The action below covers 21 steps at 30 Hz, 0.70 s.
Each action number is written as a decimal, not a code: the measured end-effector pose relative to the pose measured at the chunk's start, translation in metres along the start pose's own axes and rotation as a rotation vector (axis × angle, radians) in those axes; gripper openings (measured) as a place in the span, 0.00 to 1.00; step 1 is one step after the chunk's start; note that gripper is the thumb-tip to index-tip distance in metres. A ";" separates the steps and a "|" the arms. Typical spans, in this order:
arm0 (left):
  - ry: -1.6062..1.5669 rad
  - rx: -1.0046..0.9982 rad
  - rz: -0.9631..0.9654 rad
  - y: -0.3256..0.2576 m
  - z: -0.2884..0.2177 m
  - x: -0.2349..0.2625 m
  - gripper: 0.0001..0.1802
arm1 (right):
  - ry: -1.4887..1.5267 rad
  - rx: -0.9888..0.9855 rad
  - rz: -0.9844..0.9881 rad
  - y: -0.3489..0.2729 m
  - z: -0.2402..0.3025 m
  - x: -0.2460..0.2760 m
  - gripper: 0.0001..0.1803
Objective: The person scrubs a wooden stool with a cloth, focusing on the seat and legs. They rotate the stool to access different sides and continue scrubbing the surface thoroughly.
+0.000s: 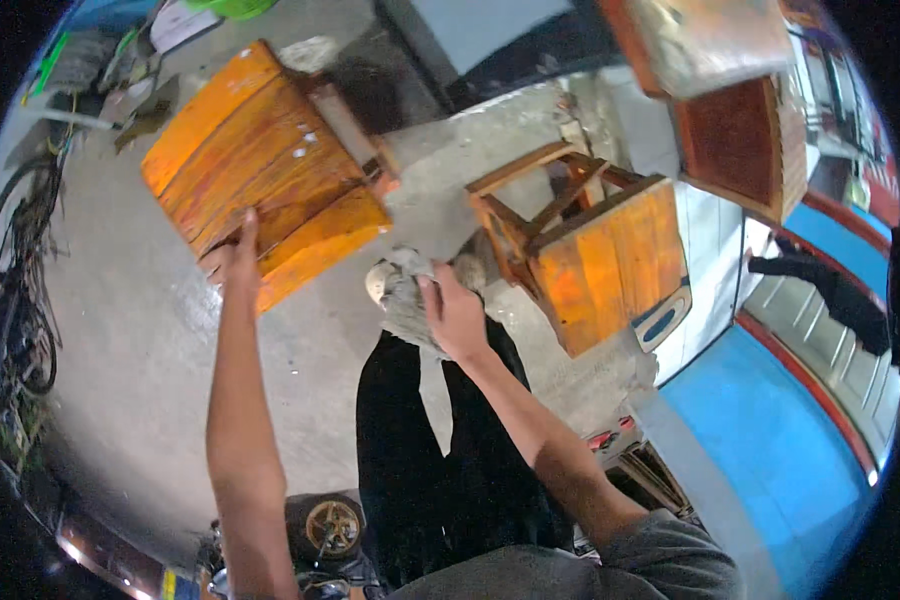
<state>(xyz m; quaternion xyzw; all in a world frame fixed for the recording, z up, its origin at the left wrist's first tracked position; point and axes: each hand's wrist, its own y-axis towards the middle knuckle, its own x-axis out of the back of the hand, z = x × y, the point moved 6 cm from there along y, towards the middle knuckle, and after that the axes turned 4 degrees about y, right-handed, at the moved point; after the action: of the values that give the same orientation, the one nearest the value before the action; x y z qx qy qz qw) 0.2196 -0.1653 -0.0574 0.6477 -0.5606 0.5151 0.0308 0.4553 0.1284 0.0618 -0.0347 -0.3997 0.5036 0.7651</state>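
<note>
At the upper left is a wooden stool (pixel 270 150) with a worn, orange-stained plank top, its frame partly showing on the far right side. My left hand (pixel 236 258) grips the near edge of that top, one finger lying over the planks. In front of my legs, my right hand (pixel 456 312) is closed on a crumpled grey cloth (pixel 408 305). A second wooden stool (pixel 610 260), also orange-topped with a cross-braced frame, stands tilted to the right of my right hand.
Tangled cables and black hoses (pixel 20 270) line the left side. A wooden cabinet (pixel 735 145) stands at the upper right, above a blue surface (pixel 770 420) at the lower right. A gold-spoked wheel (pixel 332 526) is near the bottom. Grey concrete floor (pixel 130 330) lies around the stools.
</note>
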 end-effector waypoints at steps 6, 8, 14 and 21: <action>0.323 -0.225 -0.424 -0.016 0.000 -0.006 0.63 | 0.134 -0.121 -0.394 -0.036 -0.074 0.213 0.23; 0.501 -0.363 -0.648 -0.065 -0.015 -0.026 0.54 | -0.167 -0.138 -0.387 -0.038 -0.092 0.241 0.25; 0.228 -0.948 -0.072 -0.363 -0.069 -0.241 0.32 | -0.481 0.194 -0.388 -0.031 -0.236 0.203 0.35; -0.065 -0.408 -0.245 -0.450 -0.065 -0.303 0.31 | -0.485 0.168 -0.481 -0.015 -0.301 0.302 0.39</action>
<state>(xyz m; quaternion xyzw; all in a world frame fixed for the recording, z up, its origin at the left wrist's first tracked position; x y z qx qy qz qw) 0.5673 0.2512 0.0023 0.7074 -0.5711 0.3623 0.2051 0.7132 0.4677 0.0385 0.2442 -0.5235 0.3338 0.7449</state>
